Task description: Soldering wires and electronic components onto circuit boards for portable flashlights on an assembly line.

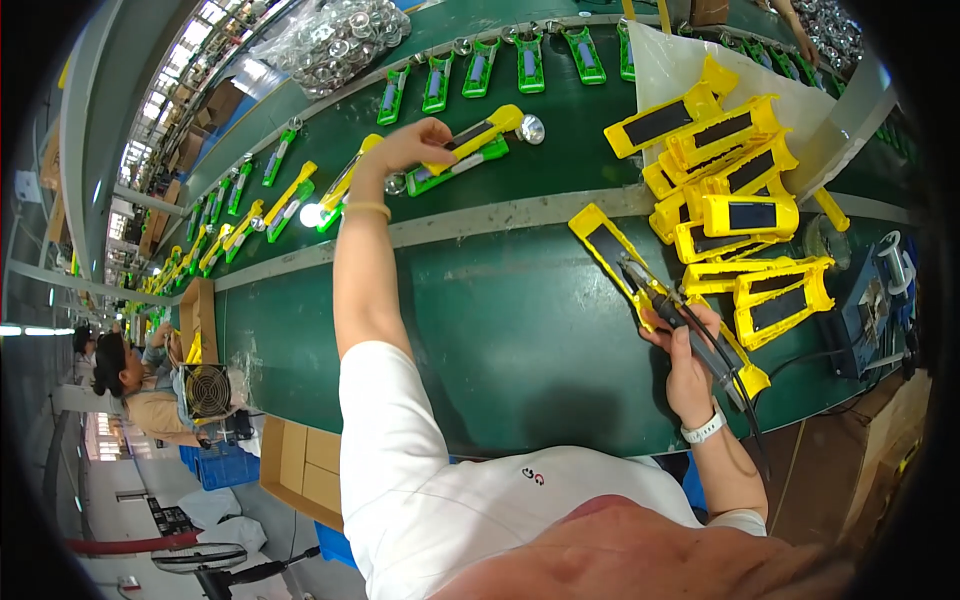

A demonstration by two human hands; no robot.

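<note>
My left hand [408, 146] reaches far out over the green conveyor belt [500, 320] and grips a yellow and green torch assembly [478, 142] with a silver reflector head [530, 128]. My right hand [688, 352] rests near the belt's right edge and holds a dark soldering iron [660, 298] together with a long yellow housing with a dark panel [612, 246]. The iron's cable [752, 420] trails back past my wrist, which wears a white watch.
A heap of yellow housings [742, 190] lies on white sheet at the right. Green torch parts [528, 62] line the belt's far side, beside a bag of silver reflectors [340, 38]. A soldering station [872, 300] sits at far right. A co-worker [130, 385] sits down the line by a fan.
</note>
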